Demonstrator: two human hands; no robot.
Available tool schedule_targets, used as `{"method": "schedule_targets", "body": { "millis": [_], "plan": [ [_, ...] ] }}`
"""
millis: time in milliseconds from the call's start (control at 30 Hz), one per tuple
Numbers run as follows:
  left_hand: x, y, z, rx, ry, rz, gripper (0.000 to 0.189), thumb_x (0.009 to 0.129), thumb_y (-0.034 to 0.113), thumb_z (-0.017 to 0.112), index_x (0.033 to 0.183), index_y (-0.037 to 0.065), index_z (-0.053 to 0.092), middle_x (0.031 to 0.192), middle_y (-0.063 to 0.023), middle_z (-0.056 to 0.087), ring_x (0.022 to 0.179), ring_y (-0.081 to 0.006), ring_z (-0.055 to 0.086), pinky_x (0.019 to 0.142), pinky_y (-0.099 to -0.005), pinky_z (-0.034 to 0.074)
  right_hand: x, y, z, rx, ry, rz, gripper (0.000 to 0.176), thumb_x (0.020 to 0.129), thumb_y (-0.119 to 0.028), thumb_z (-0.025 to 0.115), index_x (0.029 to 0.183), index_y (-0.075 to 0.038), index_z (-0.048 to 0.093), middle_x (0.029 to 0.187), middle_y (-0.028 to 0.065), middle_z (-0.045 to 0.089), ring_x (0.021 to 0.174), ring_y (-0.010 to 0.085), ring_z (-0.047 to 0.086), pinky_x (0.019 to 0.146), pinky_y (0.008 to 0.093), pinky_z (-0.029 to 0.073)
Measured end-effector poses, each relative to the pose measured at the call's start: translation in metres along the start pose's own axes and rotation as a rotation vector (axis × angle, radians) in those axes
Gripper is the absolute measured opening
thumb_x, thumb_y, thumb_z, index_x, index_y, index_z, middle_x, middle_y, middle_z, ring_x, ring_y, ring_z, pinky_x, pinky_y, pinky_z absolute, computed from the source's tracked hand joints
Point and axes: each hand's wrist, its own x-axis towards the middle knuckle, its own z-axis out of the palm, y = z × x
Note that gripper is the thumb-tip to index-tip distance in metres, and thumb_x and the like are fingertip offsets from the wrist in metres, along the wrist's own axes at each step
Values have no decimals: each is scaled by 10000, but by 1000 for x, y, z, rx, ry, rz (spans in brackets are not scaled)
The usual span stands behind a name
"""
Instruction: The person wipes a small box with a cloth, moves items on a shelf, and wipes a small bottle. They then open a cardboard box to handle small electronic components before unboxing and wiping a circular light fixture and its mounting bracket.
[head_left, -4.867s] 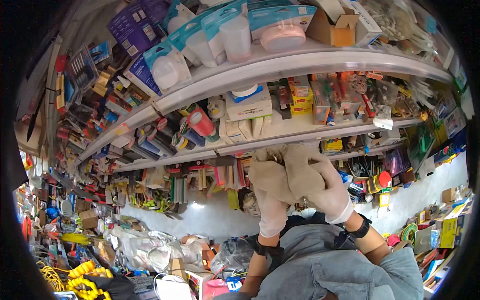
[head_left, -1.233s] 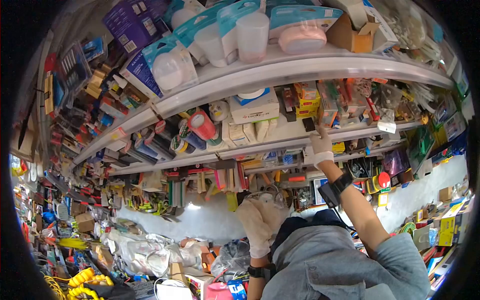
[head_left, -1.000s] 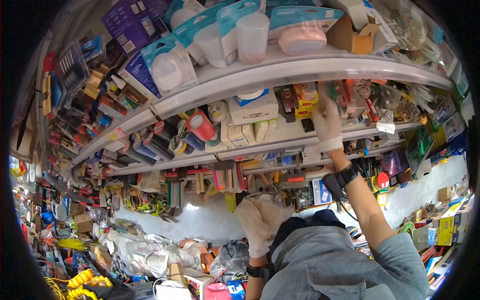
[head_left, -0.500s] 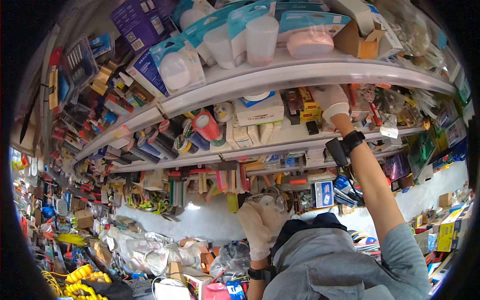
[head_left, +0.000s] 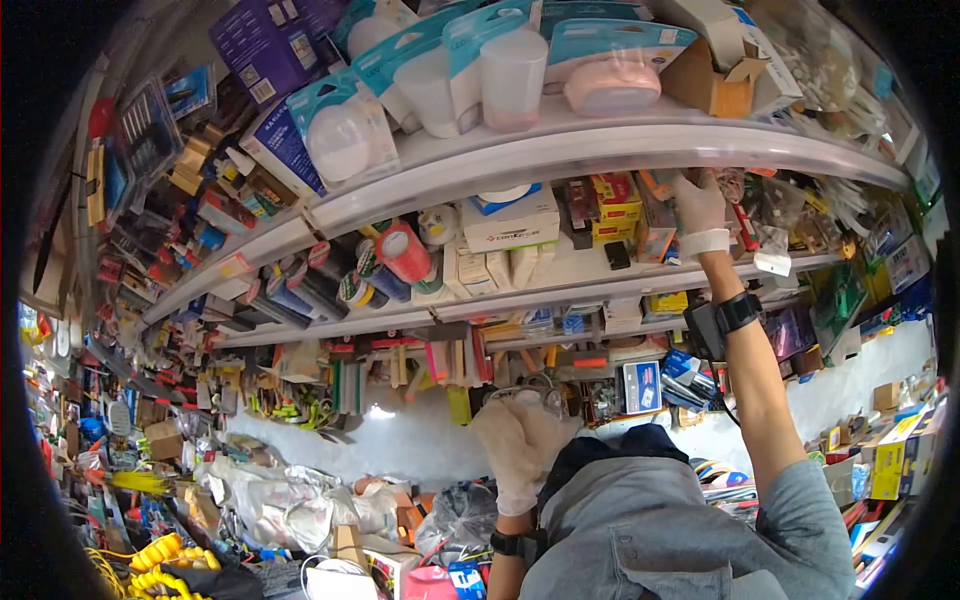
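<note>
My right hand (head_left: 699,208), in a whitish glove, reaches in under the upper shelf's lip. Its fingertips are partly hidden, close to an orange piece (head_left: 655,186) and beside an orange-and-grey box (head_left: 657,232). To its left stand yellow boxes (head_left: 614,207); a red packaged item (head_left: 746,228) is just to its right. My left hand (head_left: 503,452), also gloved, is low in front of my body. Its fingers seem curled against a pale, translucent bundle (head_left: 548,428) whose kind I cannot make out.
Blister-packed cups (head_left: 513,75) line the upper shelf (head_left: 560,148). Tape rolls (head_left: 403,252) and a white box (head_left: 510,225) occupy the middle shelf. Below, a blue-and-white box (head_left: 641,387) stands near my body. Plastic bags (head_left: 300,500) and mixed goods crowd the lower left.
My right hand has shifted right along the middle shelf, uncovering the orange-and-grey box beside the yellow boxes. My left hand stays nearly in place. The view has moved slightly.
</note>
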Motion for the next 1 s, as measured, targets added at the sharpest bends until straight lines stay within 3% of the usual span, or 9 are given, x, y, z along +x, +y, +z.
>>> {"method": "schedule_targets", "body": {
  "millis": [100, 333, 400, 533, 600, 733, 833, 933, 1000],
  "plan": [
    [13, 15, -16, 21, -231, -197, 457, 811, 241, 608, 1163, -26, 494, 1104, -239, 489, 1083, -420, 458, 932, -463, 373, -3, -8, 1, -6, -23, 47, 488, 880, -246, 644, 1239, 75, 563, 1130, 184, 679, 1018, 249, 644, 886, 331, 470],
    [-19, -15, 9, -118, -83, -122, 515, 858, 246, 596, 1273, -13, 432, 1205, -253, 457, 1208, -410, 410, 1038, -416, 339, -14, -2, -3, 139, 56, 10, 501, 897, -206, 626, 1310, 56, 516, 1162, 150, 648, 968, 210, 609, 852, 324, 475],
    [-17, -16, 11, -341, -115, -259, 525, 839, 260, 614, 1254, -11, 442, 1186, -237, 463, 1170, -411, 420, 1028, -426, 335, -27, -9, -10, 239, -11, 154, 474, 896, -195, 618, 1292, 51, 533, 1076, 130, 651, 877, 179, 589, 810, 302, 479],
    [9, 7, -21, -157, -406, -290, 521, 831, 264, 624, 1240, -8, 447, 1172, -220, 466, 1144, -403, 425, 1021, -425, 333, -67, -27, -12, 240, -117, 313, 430, 889, -175, 603, 1254, 47, 551, 896, 45, 645, 812, 118, 571, 737, 257, 463],
    [-9, -8, 9, -367, -42, -153, 510, 832, 258, 610, 1236, -13, 454, 1162, -219, 464, 1139, -405, 422, 1012, -420, 338, -92, -39, -17, 316, -249, 383, 430, 896, -182, 603, 1256, 48, 549, 909, 36, 640, 840, 103, 562, 752, 251, 457],
    [-9, -7, 4, -146, -243, -164, 489, 847, 219, 578, 1259, -9, 449, 1171, -216, 460, 1161, -395, 409, 1025, -412, 327, -128, 3, -10, 145, -348, 316, 488, 898, -197, 617, 1304, 54, 517, 974, 88, 671, 880, 166, 590, 837, 282, 462],
    [-37, -35, 43, 4, -78, -39, 457, 852, 205, 560, 1240, -13, 456, 1165, -215, 457, 1148, -390, 409, 1017, -417, 327, -137, -13, -7, -44, -463, 408, 502, 892, -196, 618, 1325, 37, 515, 1005, 128, 677, 875, 186, 614, 824, 287, 475],
    [-19, -16, 23, -93, -34, -87, 413, 858, 191, 546, 1207, -12, 462, 1166, -215, 453, 1142, -376, 414, 1002, -414, 329, -141, 0, -1, -65, -469, 338, 515, 876, -192, 627, 1328, 31, 521, 994, 149, 685, 889, 201, 638, 818, 311, 491],
    [-13, -8, 17, -280, -12, -248, 385, 847, 221, 559, 1147, -11, 494, 1133, -218, 480, 1108, -387, 446, 971, -427, 355, -142, -2, 1, -118, -486, 301, 520, 871, -191, 632, 1328, 32, 522, 991, 145, 687, 894, 198, 640, 819, 318, 494]
  ]
}}
